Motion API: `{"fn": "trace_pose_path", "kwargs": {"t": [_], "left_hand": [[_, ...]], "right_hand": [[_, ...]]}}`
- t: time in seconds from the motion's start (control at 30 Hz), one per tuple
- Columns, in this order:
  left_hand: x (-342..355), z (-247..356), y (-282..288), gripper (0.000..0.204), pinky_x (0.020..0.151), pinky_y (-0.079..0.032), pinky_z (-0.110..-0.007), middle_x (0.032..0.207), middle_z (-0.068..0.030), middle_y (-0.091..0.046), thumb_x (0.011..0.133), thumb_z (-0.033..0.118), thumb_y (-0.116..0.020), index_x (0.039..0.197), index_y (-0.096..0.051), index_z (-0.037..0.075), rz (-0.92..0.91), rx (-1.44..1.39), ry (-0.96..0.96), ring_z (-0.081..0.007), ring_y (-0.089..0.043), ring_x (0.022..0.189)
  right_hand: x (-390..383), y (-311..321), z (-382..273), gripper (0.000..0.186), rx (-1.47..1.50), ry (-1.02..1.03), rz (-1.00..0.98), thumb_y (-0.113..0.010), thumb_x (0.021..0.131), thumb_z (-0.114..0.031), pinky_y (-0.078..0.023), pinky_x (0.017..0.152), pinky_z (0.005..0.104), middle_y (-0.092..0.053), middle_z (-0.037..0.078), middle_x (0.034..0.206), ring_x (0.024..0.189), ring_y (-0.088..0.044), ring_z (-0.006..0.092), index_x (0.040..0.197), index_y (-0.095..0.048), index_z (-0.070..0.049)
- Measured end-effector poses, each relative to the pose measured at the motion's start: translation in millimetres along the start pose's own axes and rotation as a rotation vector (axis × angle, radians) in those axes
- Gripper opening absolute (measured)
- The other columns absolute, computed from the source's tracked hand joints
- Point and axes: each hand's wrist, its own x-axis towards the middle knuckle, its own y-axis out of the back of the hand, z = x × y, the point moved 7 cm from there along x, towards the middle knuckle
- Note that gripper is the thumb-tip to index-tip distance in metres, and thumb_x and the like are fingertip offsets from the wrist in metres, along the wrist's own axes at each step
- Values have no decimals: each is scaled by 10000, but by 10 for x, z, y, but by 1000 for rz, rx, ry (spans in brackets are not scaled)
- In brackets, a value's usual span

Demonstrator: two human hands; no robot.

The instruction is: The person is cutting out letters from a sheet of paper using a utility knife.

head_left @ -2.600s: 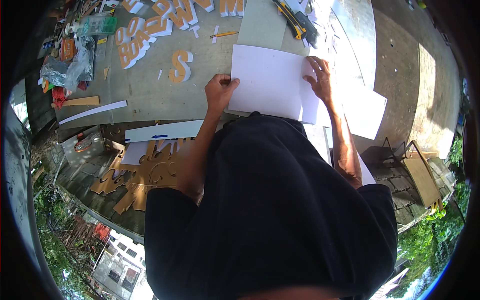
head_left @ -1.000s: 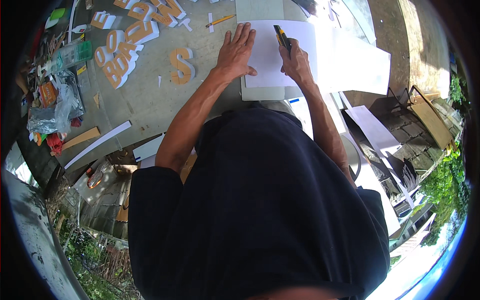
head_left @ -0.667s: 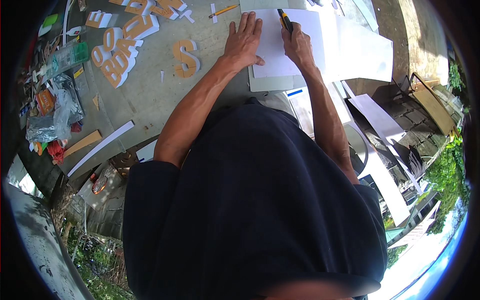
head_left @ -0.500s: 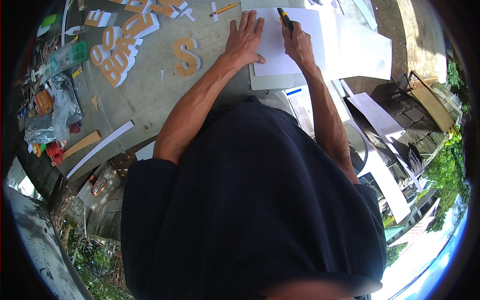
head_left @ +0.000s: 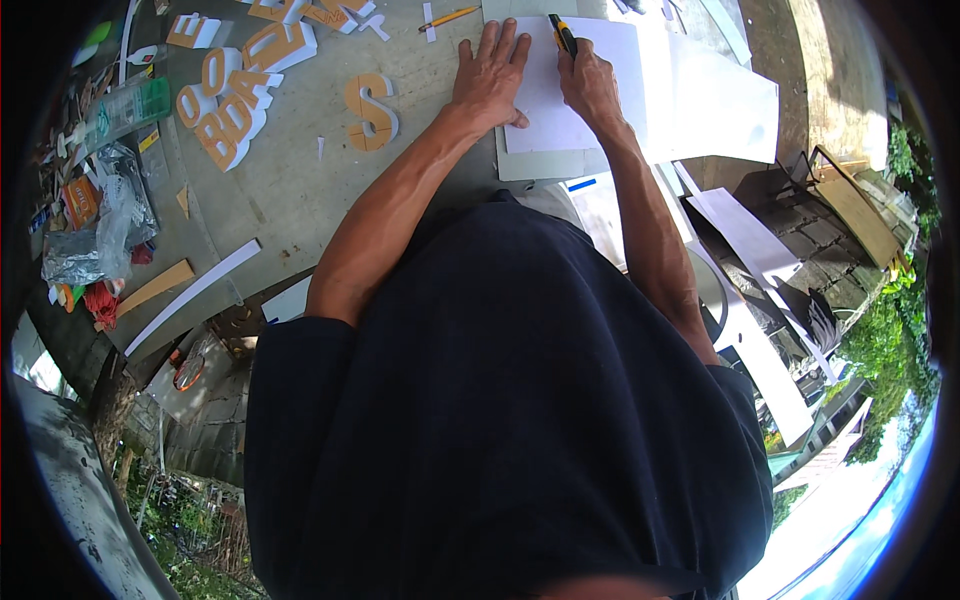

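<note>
My left hand (head_left: 489,82) lies flat with its fingers spread, pressing the left side of a white sheet (head_left: 545,118). In my right hand (head_left: 594,88) is a yellow and black utility knife (head_left: 563,36), my fingers wrapped round its handle. The knife is over the sheet's upper middle; its blade is too small to make out. Under the sheet, a grey board (head_left: 540,165) shows along the near edge. A tan-faced letter S (head_left: 371,112) with white sides lies left of my left forearm.
More cut-out letters (head_left: 240,125) cluster on the table (head_left: 290,200) at the far left. A pencil (head_left: 448,19) rests beyond my left hand. Plastic bags (head_left: 118,215) and a clear green container (head_left: 125,108) crowd the left edge. White panels (head_left: 745,235) lean on the right.
My right hand and the knife have shifted slightly left over the sheet. My left hand stays in place on it, fingers spread.
</note>
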Motion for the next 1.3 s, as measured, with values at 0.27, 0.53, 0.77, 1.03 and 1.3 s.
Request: {"fn": "trace_pose_path", "kwargs": {"t": [0.27,0.53,0.77,1.03,1.3], "left_hand": [[19,-3,-13,1351,1100,-357,-596,1689,-183,-232,485,459,-997,1600,-329,93,-1,16,-4,-385,-212,1549],[23,46,-18,1401,1095,-335,-624,1689,-186,-229,444,491,-1000,1606,-318,108,-3,34,-8,-406,-199,1548],[17,22,-45,1423,1098,-324,-630,1682,-173,-242,414,498,-1003,1606,-320,127,33,31,-12,-405,-203,1547],[28,16,-54,1428,1098,-328,-636,1686,-170,-238,405,502,-1003,1606,-322,136,35,24,-12,-407,-200,1549],[27,33,-90,1438,1103,-314,-655,1687,-187,-231,408,524,-998,1609,-313,129,22,38,-21,-417,-186,1554]], "right_hand": [[-19,3,-2,362,37,0,28,-544,1029,-275,-558,776,564,-700,354,918,864,-702,527,1106,-545,78],[50,16,16,374,-4,-33,-34,-523,1041,-279,-557,788,576,-695,368,904,870,-699,542,1105,-550,88],[11,70,-17,377,6,12,-17,-528,1039,-284,-564,760,579,-693,367,880,846,-703,536,1108,-555,87],[-3,30,-55,364,-48,7,-17,-531,1036,-284,-557,789,586,-695,367,912,879,-700,538,1124,-559,68],[-2,69,-146,326,-163,-15,-52,-520,1025,-243,-554,822,576,-706,353,957,923,-708,516,1144,-562,58]]}}
